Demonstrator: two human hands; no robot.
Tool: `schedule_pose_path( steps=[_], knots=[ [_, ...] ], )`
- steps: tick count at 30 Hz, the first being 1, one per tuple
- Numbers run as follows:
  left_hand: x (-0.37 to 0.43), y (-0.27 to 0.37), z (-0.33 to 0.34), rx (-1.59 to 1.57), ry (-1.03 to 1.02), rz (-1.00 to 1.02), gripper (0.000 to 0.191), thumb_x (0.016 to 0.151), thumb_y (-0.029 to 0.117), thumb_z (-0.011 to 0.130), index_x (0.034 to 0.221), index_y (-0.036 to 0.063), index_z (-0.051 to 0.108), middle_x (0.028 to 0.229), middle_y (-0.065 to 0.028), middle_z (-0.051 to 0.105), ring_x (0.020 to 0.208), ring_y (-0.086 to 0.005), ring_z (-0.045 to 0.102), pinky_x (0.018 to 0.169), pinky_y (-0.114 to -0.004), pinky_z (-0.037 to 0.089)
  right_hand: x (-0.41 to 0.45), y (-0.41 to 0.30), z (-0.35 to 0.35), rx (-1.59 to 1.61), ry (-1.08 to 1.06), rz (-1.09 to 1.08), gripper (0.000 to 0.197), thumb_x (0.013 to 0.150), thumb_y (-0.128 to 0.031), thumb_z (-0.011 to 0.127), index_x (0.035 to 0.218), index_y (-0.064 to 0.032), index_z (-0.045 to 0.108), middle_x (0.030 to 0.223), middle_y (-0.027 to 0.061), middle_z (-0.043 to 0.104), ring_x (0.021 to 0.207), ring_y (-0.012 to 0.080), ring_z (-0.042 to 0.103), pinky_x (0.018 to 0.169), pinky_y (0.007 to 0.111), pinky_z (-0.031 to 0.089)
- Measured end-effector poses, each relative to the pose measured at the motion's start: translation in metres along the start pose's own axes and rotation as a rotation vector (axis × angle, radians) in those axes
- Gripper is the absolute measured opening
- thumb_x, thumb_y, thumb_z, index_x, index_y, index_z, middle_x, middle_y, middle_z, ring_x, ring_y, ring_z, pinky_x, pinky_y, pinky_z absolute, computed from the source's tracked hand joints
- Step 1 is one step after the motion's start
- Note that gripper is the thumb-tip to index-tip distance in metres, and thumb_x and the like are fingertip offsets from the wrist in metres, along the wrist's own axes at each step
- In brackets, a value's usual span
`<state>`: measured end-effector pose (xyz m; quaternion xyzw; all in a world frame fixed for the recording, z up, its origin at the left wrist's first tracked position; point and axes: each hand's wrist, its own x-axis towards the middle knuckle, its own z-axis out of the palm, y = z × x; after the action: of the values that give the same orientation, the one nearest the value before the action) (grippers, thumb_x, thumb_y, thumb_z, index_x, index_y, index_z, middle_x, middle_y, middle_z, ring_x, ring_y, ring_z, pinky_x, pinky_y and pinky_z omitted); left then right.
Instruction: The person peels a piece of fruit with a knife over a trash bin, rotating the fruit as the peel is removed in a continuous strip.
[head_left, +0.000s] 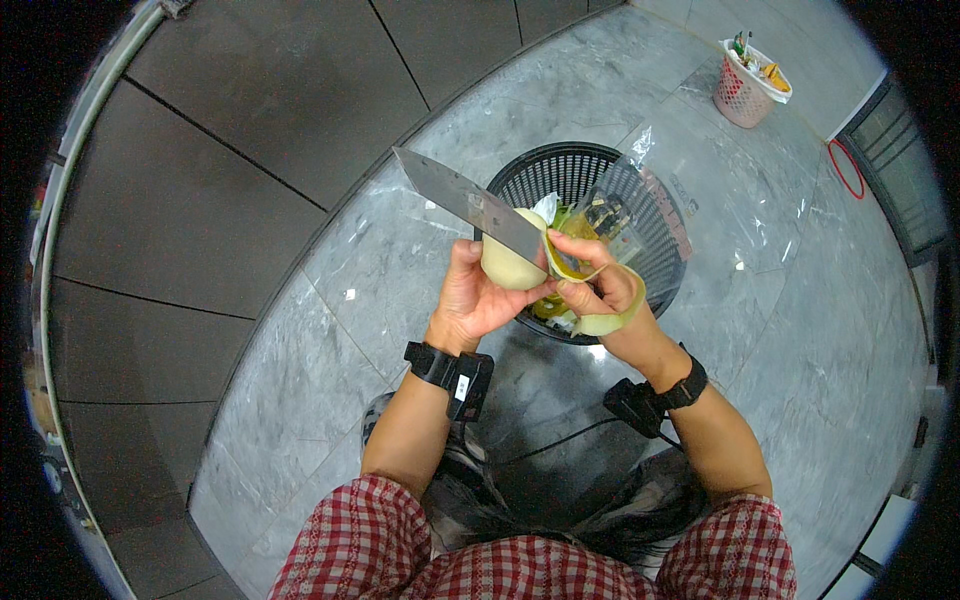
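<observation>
My left hand (472, 300) cups a round, pale, mostly peeled fruit (511, 271), thumb on its left side and fingers beneath. My right hand (607, 292) grips a wide-bladed kitchen knife (472, 204); its handle is hidden by the fingers. The blade lies across the fruit, its tip pointing up and to the left. From the fruit's right side a long ribbon of yellow-green peel (637, 296) loops over my right hand and hangs loose. Below both hands stands a black slatted plastic basket (517, 172) with peel scraps (551, 306) inside.
Clear plastic film (652, 199) drapes over the basket's right side. A pink lined waste bin (739, 94) holding wrappers stands at the far right, near a red ring (846, 169) on the grey marbled floor (780, 247). A step edge borders darker tiles (172, 247) on the left.
</observation>
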<state>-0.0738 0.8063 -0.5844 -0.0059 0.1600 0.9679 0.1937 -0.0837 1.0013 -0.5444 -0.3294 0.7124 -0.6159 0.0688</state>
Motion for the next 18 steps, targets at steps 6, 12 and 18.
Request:
schedule_pose_path(
  steps=[6, 12, 18],
  knots=[
    [-0.002, 0.002, -0.003, 0.042, -0.018, 0.011, 0.069, 0.068, 0.036, 0.070, 0.127, 0.0079, 0.048, 0.126, -0.0118, 0.053, 0.115, -0.0285, 0.051, 0.101, -0.053, 0.039, 0.001, -0.003, 0.003, 0.042, 0.026, -0.043, 0.046, 0.092, -0.022, 0.059, 0.133, -0.0090, 0.044, 0.114, 0.0082, 0.059, 0.084, 0.0133, 0.059, 0.077, 0.028, 0.047],
    [-0.002, 0.003, -0.002, 0.080, -0.063, -0.020, 0.070, 0.069, 0.037, 0.069, 0.128, 0.0064, 0.047, 0.126, -0.0130, 0.052, 0.118, -0.0290, 0.050, 0.102, -0.051, 0.038, -0.002, 0.002, 0.000, 0.315, -0.030, 0.214, 0.043, 0.092, -0.017, 0.057, 0.132, -0.0065, 0.044, 0.119, 0.0055, 0.056, 0.097, 0.0137, 0.057, 0.082, 0.027, 0.046],
    [0.004, -0.008, 0.000, -0.145, -0.103, -0.025, 0.067, 0.077, 0.039, 0.068, 0.131, 0.0069, 0.045, 0.132, -0.0135, 0.048, 0.121, -0.0281, 0.047, 0.104, -0.049, 0.037, 0.005, 0.009, 0.001, -0.070, 0.109, -0.194, 0.042, 0.088, -0.014, 0.061, 0.128, -0.0090, 0.049, 0.108, 0.0119, 0.064, 0.091, 0.0239, 0.064, 0.078, 0.032, 0.049]
  ],
)
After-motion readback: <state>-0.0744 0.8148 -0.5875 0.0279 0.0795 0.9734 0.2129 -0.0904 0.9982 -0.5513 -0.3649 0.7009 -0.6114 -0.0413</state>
